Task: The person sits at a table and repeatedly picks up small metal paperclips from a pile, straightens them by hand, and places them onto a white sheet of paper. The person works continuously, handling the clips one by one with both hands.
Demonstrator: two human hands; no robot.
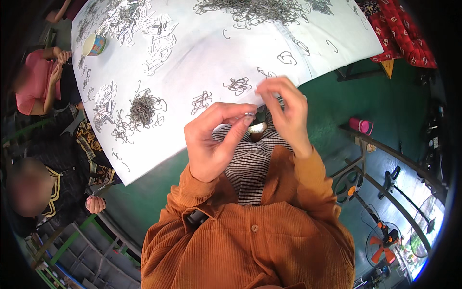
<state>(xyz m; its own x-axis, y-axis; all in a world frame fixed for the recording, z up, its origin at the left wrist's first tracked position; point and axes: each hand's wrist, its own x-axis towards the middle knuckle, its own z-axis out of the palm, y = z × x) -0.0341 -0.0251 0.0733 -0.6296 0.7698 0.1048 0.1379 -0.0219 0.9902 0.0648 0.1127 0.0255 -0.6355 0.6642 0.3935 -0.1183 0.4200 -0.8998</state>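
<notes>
My left hand (215, 139) is closed in a pinch over the table's near edge. Between its thumb and fingertips sits a small shiny whitish piece (249, 114), too small to make out fully. To its right, my right hand (288, 110) is raised, fingers bent and apart, with nothing visible in them; its fingertips are slightly blurred. Close beyond the hands lie small clusters of dark bent wire hooks (237, 85) on the white-covered table (187, 62). Another little heap of hooks (201, 101) lies just past my left hand.
Larger piles of wire hooks (255, 10) and short white pieces (161, 45) cover the far table. A paper tub (94, 44) stands at far left. People sit along the left side. At right are a pink mug (361, 125), metal rails and a fan (383, 244).
</notes>
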